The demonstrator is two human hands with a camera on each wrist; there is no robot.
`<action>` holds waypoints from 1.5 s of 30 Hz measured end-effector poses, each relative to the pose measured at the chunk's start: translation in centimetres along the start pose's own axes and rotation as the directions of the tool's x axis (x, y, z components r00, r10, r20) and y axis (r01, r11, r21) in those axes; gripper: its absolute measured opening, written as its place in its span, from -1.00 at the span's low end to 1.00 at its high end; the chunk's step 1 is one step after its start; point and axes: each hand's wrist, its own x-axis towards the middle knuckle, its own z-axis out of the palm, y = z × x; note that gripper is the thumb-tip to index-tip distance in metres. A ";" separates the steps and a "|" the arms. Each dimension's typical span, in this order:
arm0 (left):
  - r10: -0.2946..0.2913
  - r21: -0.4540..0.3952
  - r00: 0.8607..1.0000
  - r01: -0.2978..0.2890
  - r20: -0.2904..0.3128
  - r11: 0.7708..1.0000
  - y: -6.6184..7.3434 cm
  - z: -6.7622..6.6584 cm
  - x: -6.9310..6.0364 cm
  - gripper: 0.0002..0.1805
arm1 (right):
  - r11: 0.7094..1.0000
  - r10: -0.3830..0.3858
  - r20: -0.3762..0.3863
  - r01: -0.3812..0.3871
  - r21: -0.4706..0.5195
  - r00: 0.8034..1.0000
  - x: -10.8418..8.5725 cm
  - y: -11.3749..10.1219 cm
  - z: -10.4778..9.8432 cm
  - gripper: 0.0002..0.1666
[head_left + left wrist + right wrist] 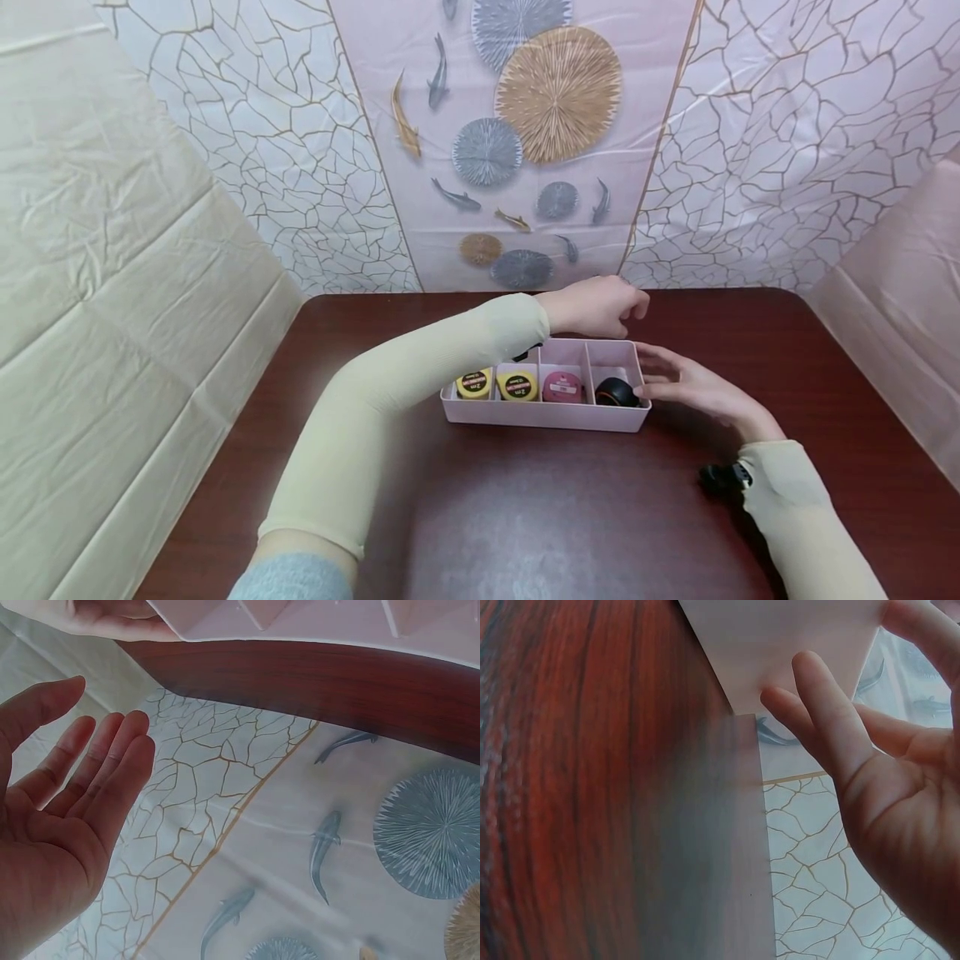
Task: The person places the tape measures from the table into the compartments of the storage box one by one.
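A pale pink divided box (547, 416) stands on the table, its compartments side by side. Two yellow tape measures (518, 386) sit in the left compartments, a round pink tape measure (562, 387) in the third, and a black roundish object (617, 392) in the rightmost one. My left hand (596, 306) hovers behind the box's far edge, holding nothing; its fingers are loosely bent in the left wrist view. At the box's right end my right hand (701, 390) rests its thumb and extended fingers against the wall. My left forearm hides part of the left compartments.
The dark red wooden table (510, 517) ends at a far edge just behind the box. A patterned cloth (517, 167) hangs behind it, with pale cloth walls (112, 292) at both sides. A small black device (723, 477) is strapped to the right wrist.
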 end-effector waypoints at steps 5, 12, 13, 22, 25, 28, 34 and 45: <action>-0.011 0.009 1.000 0.011 0.004 1.000 -0.1 -0.1 -0.2 -0.71 | 1.000 -0.002 -0.001 0.002 -0.006 1.000 0.1 0.1 -0.1 -0.08; -0.022 0.002 1.000 0.022 0.009 1.000 -0.2 -0.2 -0.6 -0.70 | 1.000 0.008 -0.003 -0.008 -0.013 1.000 0.1 -0.1 -0.1 -0.06; -0.024 -0.002 1.000 0.024 0.010 1.000 -0.3 -0.2 -0.7 -0.70 | 1.000 0.013 -0.004 -0.013 -0.016 1.000 0.1 -0.1 0.0 -0.06; -0.022 -0.053 1.000 0.023 0.016 0.998 -0.6 0.2 -1.2 -0.72 | 0.995 0.008 -0.080 -0.016 -0.098 0.997 0.4 -1.0 0.8 -0.10; -0.017 -0.063 1.000 0.018 0.015 0.998 -0.7 0.4 -1.3 -0.72 | 0.987 0.004 -0.116 -0.022 -0.158 0.993 0.6 -1.4 1.0 -0.16; -0.017 -0.067 1.000 0.018 0.016 0.998 -0.8 0.5 -1.4 -0.71 | 0.969 0.009 -0.153 -0.046 -0.243 0.988 0.9 -1.7 1.2 -0.23; -0.028 -0.081 0.999 0.030 0.023 0.996 -1.0 0.8 -1.7 -0.71 | 0.921 0.009 -0.200 -0.086 -0.380 0.980 1.9 -2.0 1.5 -0.23; -0.071 -0.107 0.996 0.076 0.051 0.991 -1.8 1.2 -2.5 -0.70 | 0.886 -0.009 -0.213 -0.091 -0.455 0.977 2.1 -2.5 1.4 -0.16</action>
